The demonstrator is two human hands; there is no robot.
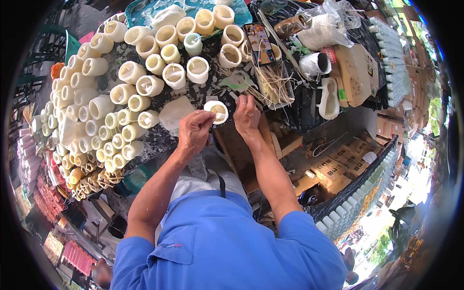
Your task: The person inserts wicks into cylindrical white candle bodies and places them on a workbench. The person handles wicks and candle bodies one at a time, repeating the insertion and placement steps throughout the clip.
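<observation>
My left hand [195, 129] is closed in a pinch, its fingertips overlapping the left rim of a round white wax cup [222, 107] with a yellowish inside. Whatever the fingers pinch there is too small to make out. To the right of that cup, my right hand [247, 114] is closed, its fingers bent over the near table edge. By its fingertips shows a small whitish piece [233, 95]; whether the fingers grip it is unclear. A pale flat slab [177, 113] lies behind my left hand. Many more cream wax cups [150, 85] crowd the table's left and middle.
Beyond my right hand are a bundle of thin straw-coloured sticks [274, 87] in a tray and a phone [258, 44] with its screen lit. Farther right stand a spool of white string [316, 33], a metal cup [314, 64] and cardboard [355, 72]. A blue tray [140, 13] lies at the back.
</observation>
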